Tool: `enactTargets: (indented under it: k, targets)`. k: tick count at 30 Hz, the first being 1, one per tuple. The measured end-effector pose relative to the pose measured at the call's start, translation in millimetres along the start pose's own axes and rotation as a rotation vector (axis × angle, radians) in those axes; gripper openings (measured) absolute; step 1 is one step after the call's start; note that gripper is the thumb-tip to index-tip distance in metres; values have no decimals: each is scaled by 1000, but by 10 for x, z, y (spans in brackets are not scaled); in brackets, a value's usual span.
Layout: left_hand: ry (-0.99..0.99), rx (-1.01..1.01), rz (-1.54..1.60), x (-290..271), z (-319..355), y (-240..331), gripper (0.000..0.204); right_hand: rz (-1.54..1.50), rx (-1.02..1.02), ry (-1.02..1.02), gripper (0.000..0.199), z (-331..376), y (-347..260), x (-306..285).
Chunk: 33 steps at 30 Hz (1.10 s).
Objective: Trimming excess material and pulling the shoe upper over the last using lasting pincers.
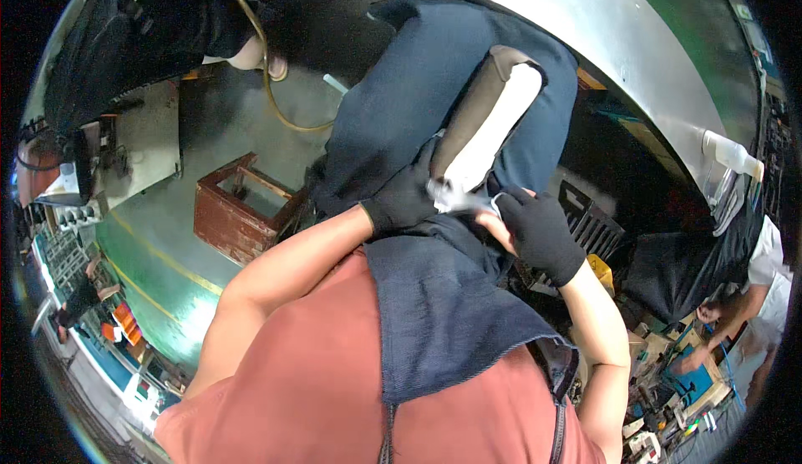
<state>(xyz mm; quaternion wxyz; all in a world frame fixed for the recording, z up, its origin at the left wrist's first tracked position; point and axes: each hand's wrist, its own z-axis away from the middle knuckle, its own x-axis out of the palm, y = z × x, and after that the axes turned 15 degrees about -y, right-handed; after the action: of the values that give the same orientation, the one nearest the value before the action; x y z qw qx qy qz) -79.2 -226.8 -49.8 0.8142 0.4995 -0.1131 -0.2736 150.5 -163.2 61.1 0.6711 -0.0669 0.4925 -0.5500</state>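
Observation:
A long brown and white piece shaped like a shoe (484, 121) lies across my lap on dark blue cloth (384, 88). Its white face is turned up and its rounded end points away from me. My left hand (405, 195), in a black glove, closes on the near end from the left side. A whitish, blurred bit (455, 200) shows at that near end, between the two hands. At its right, my right hand (535, 226) is closed in a black glove with bare thumb and fingertip showing; whatever it pinches is smeared by motion.
A worn reddish-brown wooden stool (242, 205) stands on the floor to my left. A metal-edged bench (618, 21) curves across the far right, with a clear plastic bottle (732, 153) on it. A yellowish hose (266, 63) hangs at the back left. Another person's arm (731, 326) reaches over a cluttered worktable at right.

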Motion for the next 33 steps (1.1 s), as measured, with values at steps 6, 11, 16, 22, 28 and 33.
enactTargets:
  k: [6, 11, 16, 22, 28, 33]
  targets:
    - [0, 77, -475, -924, 564, 983, 69, -251, 78, -7, 26, 387, 231, -106]
    - [381, 422, -83, -1573, 228, 1492, 62, -478, 246, 2, 28, 847, -6, -231]
    - [214, 395, -245, -241, -606, 595, 86, -652, 385, 68, 38, 727, -116, -137]
    - [-151, 28, -161, -268, -122, 394, 70, -505, 443, -136, 46, 481, 71, -316]
    - [157, 278, -189, 92, -127, 235, 84, 292, 248, 47, 40, 42, -116, -244]
    - [120, 297, -378, 7, -251, 179, 82, 630, 9, 233, 37, -61, 543, -81]
